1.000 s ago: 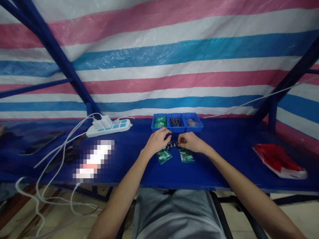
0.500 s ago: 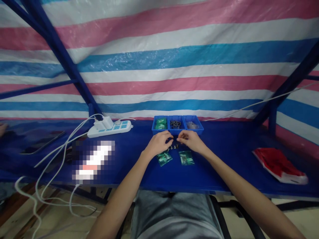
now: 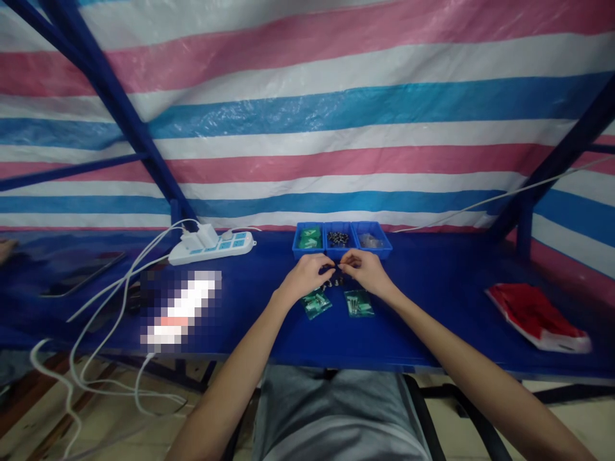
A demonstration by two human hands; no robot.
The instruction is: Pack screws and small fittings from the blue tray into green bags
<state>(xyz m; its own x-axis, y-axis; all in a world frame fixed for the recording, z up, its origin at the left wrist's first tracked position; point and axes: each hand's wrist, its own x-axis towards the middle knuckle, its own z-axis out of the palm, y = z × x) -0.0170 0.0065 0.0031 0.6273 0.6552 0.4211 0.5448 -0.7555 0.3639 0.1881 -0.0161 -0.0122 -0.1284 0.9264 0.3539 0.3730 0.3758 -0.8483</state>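
A person sits at a blue table. Both hands meet near the middle of the back edge, just in front of three blue bins.

The left hand and the right hand are curled, with the fingers pinched narrow. The fingertips of both hands almost touch each other. Right under them sits a little heap of dark parts. The parts are too small to tell if one is in a pinch.

Two green packs lie flat on the table, just on the near side of the hands, one under each hand. They look done with or set aside, but I cannot be sure.

The bins are not empty. The left one has green things, the middle one has dark bits and the right one has pale bits. So it looks like much is left to do.

A power strip sits by the back edge on the left. A phone lies far left. A red bag lies far right.
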